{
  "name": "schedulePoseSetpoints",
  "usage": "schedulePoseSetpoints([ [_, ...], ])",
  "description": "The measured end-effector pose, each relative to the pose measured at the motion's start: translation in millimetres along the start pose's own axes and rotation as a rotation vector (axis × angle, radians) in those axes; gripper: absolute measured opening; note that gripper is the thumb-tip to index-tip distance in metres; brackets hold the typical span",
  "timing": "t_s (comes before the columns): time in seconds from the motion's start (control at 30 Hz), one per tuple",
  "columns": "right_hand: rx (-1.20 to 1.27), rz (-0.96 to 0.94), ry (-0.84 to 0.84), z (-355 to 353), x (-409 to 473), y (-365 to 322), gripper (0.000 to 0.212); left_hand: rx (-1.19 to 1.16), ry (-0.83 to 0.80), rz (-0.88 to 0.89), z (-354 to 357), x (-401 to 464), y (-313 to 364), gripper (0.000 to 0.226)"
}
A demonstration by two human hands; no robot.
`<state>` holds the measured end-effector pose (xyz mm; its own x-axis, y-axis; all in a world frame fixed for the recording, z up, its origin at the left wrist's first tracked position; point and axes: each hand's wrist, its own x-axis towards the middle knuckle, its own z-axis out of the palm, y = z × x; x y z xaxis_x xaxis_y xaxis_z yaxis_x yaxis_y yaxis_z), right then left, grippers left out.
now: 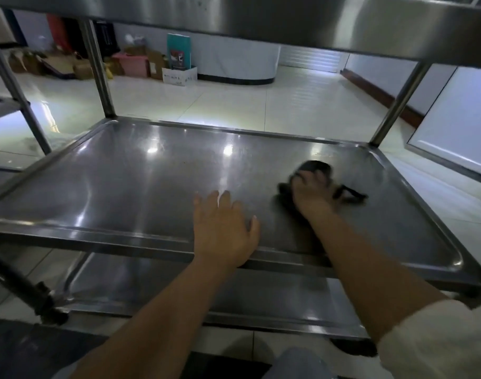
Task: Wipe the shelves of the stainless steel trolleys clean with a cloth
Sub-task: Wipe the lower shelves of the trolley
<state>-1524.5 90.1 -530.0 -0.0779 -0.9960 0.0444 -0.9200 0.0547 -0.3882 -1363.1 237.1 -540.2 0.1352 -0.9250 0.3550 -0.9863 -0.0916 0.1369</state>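
Observation:
The middle shelf (pixel 130 187) of a stainless steel trolley fills the view, shiny with light reflections. My right hand (pixel 311 191) presses a dark cloth (pixel 314 168) flat on the shelf's right side, blurred by motion; part of the cloth (pixel 352 194) trails to the right. My left hand (pixel 223 232) rests flat with fingers spread on the shelf near its front rim, holding nothing. Above is the top shelf (pixel 261 20); below is the bottom shelf (pixel 179 291).
Upright trolley posts stand at the back left (pixel 98 69) and back right (pixel 398 102). A second trolley (pixel 4 105) is at the left. Cardboard boxes (pixel 152 64) and a pink crate (pixel 132 64) line the far wall on a pale tiled floor (pixel 234 99).

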Motion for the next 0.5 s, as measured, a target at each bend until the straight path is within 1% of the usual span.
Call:
schedulePoseSetpoints([
  [0.07, 0.01, -0.275, -0.094, 22.3, -15.5, -38.3, 0.042, 0.012, -0.018, -0.061, -1.4, -0.6, -3.5, 0.058],
  [0.13, 0.091, -0.466, -0.185, 28.6, -34.3, -54.3, 0.043, 0.015, -0.077, -0.117, -3.3, -0.1, -7.7, 0.061],
  [0.2, 0.197, -0.61, -0.229, 22.4, -46.8, -43.0, 0.044, 0.043, -0.088, -0.112, -4.8, -1.2, -20.1, 0.071],
  [0.27, 0.281, -0.688, -0.23, 10.3, -52.1, -15.4, 0.044, 0.067, -0.075, -0.031, -7.8, -1.9, -41.6, 0.075],
  [0.3, 0.303, -0.679, -0.213, 4.6, -50.5, -0.9, 0.044, 0.077, -0.086, 0.002, -10.4, -1.4, -55.7, 0.074],
  [0.37, 0.284, -0.581, -0.111, -1.2, -38.0, 19.6, 0.04, 0.124, -0.122, -0.002, -19.7, 1.9, -85.9, 0.072],
  [0.43, 0.18, -0.391, 0.016, 1.9, -22.7, 23.6, 0.039, 0.198, -0.148, -0.065, -30.8, 8.2, -117.4, 0.07],
  [0.5, 0.069, -0.154, 0.051, 8.2, -16.2, 8.8, 0.045, 0.223, -0.168, -0.148, -39.3, 10.4, -143.6, 0.064],
])
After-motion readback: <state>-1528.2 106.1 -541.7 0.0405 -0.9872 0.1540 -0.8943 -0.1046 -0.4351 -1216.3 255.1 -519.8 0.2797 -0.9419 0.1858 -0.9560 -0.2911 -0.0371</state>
